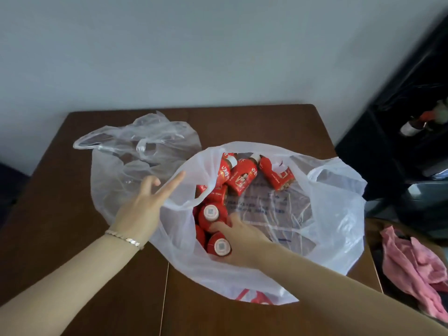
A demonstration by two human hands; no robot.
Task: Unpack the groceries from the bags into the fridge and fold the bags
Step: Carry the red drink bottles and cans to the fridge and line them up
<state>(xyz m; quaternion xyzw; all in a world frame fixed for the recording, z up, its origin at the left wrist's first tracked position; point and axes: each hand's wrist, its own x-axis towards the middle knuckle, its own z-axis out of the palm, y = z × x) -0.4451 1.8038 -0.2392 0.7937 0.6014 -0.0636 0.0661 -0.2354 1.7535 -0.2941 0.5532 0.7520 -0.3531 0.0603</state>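
Note:
A white plastic bag lies open on the brown table. Several red bottles with white caps are inside it, some lying down, some cap-up. My left hand is at the bag's left rim with two fingers spread; the thumb is hidden behind the plastic and holds the rim open. My right hand reaches inside the bag. Its thumb and a finger close around a cap-up red bottle, and another bottle sits against the palm. A second, clear bag lies flat behind the left hand, with nothing visible inside.
A pale wall stands behind the table. A dark open unit at the right holds a bottle. A pink cloth lies on a surface beside the table's right edge. The table has a seam down its middle.

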